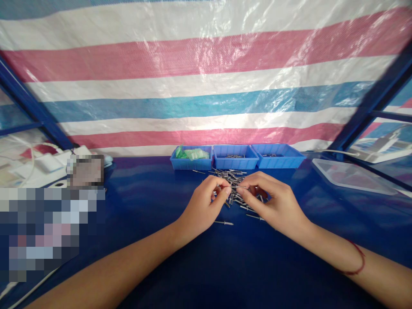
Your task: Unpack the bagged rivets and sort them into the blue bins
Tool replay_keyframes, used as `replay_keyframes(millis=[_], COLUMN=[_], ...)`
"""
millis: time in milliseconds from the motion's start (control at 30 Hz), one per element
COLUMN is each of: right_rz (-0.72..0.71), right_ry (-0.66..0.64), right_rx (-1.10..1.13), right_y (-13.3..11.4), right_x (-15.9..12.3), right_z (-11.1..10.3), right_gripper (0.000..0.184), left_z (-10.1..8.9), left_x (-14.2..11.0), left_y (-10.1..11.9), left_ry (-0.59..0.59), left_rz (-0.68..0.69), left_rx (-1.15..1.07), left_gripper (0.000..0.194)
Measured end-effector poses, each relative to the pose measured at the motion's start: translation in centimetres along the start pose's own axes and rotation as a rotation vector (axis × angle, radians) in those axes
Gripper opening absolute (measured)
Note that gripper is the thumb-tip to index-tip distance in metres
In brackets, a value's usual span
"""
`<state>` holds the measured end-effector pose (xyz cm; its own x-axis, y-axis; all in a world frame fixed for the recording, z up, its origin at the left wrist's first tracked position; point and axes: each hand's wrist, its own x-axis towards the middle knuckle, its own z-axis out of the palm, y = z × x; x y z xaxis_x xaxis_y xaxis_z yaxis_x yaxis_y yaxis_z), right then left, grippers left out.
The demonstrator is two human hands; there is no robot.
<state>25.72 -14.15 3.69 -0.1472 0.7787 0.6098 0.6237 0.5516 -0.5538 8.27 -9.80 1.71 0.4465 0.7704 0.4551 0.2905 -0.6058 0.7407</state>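
A single thin metal blind rivet [234, 187] is stretched between my two hands, level above a pile. One end is pinched by the thumb and forefinger of my left hand [207, 197]. My right hand [273, 199] pinches the other end the same way. Beneath and behind my fingers lies a heap of silvery blind rivets [230, 174], partly hidden by both hands. A loose rivet [224, 222] rests on the blue table just below my left hand, and another rivet [254, 216] lies by my right palm.
Three blue bins stand behind the heap: the left bin [189, 164] holds green and clear plastic bags, the middle bin [236, 164] and right bin [280, 162] hold some rivets. A clear plastic lid [350, 176] lies at right. Power strips [41, 165] and cables are at left.
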Motion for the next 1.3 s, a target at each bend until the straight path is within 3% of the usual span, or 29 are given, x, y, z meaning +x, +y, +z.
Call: replay_keyframes(millis=[100, 167, 300, 433, 567, 733, 800, 933, 1000, 1133, 1300], right_rz=[0.152, 0.362, 0.706, 0.795, 0.805, 0.680, 0.569, 0.248, 0.152, 0.109, 0.256], right_ry=[-0.038, 0.058, 0.422, 0.550, 0.524, 0.416, 0.247, -0.242, -0.352, -0.336, -0.211], right_rx=[0.099, 0.191, 0.288, 0.292, 0.316, 0.305, 0.285, 0.229, 0.184, 0.179, 0.322], right_y=[0.5, 2.0, 6.7, 10.3, 11.1, 8.6, 6.6, 2.1, 0.4, -1.0, -0.4], right_x=[0.7, 1.4, 3.3, 4.4, 4.5, 4.0, 3.5, 1.7, 0.6, -0.6, -0.3], right_z=[-0.3, -0.7, -2.4, -4.0, -4.2, -3.5, -2.9, -1.3, -0.5, 0.6, 0.5], right_gripper=[0.029, 0.035, 0.026, 0.020, 0.012, 0.008, 0.009, 0.016, 0.016, 0.019, 0.023], left_z=[-0.1, -0.4, -1.3, -1.9, -1.9, -1.6, -1.5, -1.4, -1.3, -1.2, -1.4], left_x=[0.0, 0.0, -0.1, -0.2, -0.1, 0.1, 0.2, 0.1, -0.1, -0.4, -0.4], left_y=[0.1, 0.4, 1.3, 1.8, 1.4, 0.8, 0.8, 1.4, 1.7, 2.0, 1.6], left_ry=[0.019, 0.016, -0.261, -0.409, -0.472, -0.415, -0.343, -0.139, -0.032, 0.029, 0.034], left_rz=[0.037, 0.082, 0.289, 0.359, 0.371, 0.396, 0.325, 0.167, 0.184, 0.260, 0.152], left_rx=[0.105, 0.228, 0.555, 0.738, 0.787, 0.750, 0.590, 0.246, 0.159, 0.046, 0.018], left_gripper=[0.013, 0.021, 0.023, 0.035, 0.019, 0.015, 0.016, 0.013, 0.012, 0.011, 0.015])
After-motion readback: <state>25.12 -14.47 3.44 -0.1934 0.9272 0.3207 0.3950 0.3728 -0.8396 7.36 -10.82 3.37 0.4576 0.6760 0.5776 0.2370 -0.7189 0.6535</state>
